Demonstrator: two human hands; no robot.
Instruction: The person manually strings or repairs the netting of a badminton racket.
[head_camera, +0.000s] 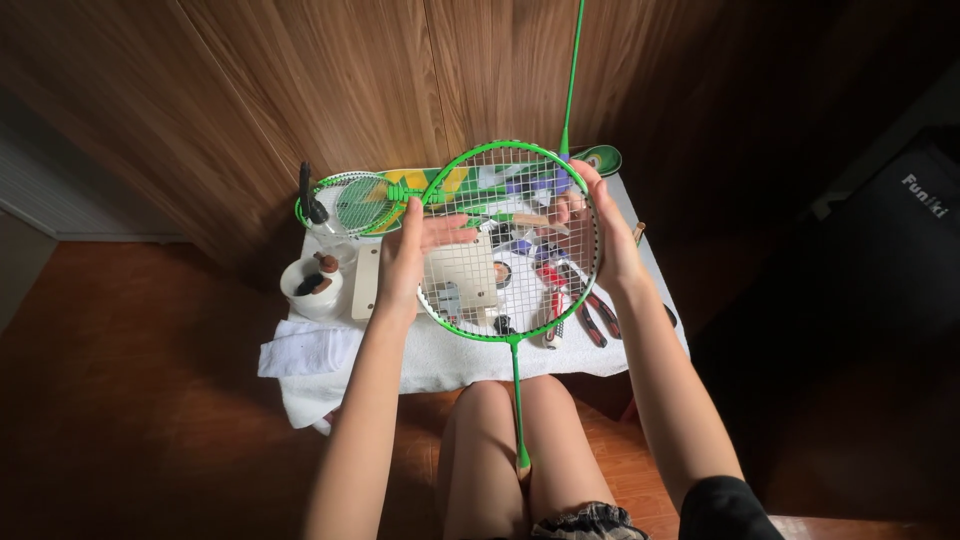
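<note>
The green badminton racket (508, 240) is being held face-on above the surface (450, 355), with its strung head between the two hands and its thin shaft running down toward the knees (520, 420). The left rim of the frame is being touched by the left hand (408, 258), whose fingers are lying flat and extended across the strings rather than curled around anything; its grip is wide. The right rim is being pressed by the right hand (608, 235), the palm being set along the outside of the frame and the fingers being bent over the upper edge, so that the frame is being held by it.

Beneath the racket head, a pale flat board (463, 275) and red-handled pliers (590, 310) are being seen through the strings, lying on the white towel (310, 355) that is covering the surface. A second green racket (345, 203) is lying at the far left of the surface, just beside a white cup (312, 290) holding small tools. A third green shaft (572, 80) is leaning upright against the wooden wall (300, 90).
</note>
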